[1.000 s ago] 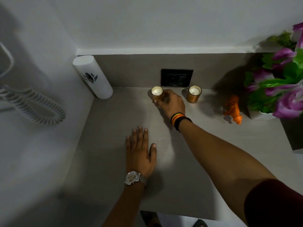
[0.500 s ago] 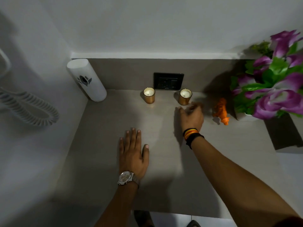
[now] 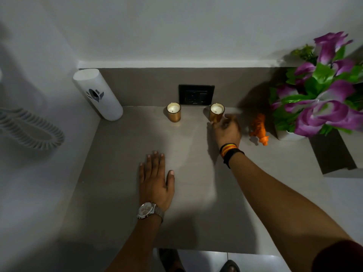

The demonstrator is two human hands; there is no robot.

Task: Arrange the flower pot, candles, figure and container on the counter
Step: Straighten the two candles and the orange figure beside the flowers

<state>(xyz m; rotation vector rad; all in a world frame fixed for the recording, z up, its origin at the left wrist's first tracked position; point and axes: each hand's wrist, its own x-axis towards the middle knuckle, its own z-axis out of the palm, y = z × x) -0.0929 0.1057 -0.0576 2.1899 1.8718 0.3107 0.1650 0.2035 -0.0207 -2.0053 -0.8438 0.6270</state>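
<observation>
Two gold candles stand at the back of the grey counter (image 3: 110, 193): the left candle (image 3: 173, 113) and the right candle (image 3: 215, 112). My right hand (image 3: 228, 132) sits just right of the right candle's base, fingers apart and blurred, thumb close to the glass, holding nothing. An orange figure (image 3: 258, 128) stands to its right, beside the white flower pot (image 3: 285, 134) with purple flowers. A white cylindrical container (image 3: 98, 95) leans in the back left corner. My left hand (image 3: 155, 181) lies flat on the counter, fingers spread.
A black wall socket (image 3: 196, 94) sits behind the candles. A coiled grey cord (image 3: 33, 128) hangs on the left wall. A dark block (image 3: 332, 154) stands at the right, in front of the pot. The counter's front edge runs near my forearms.
My right hand left the left candle and moved right, to the base of the right candle. My left hand stayed flat. The view shifted slightly right.
</observation>
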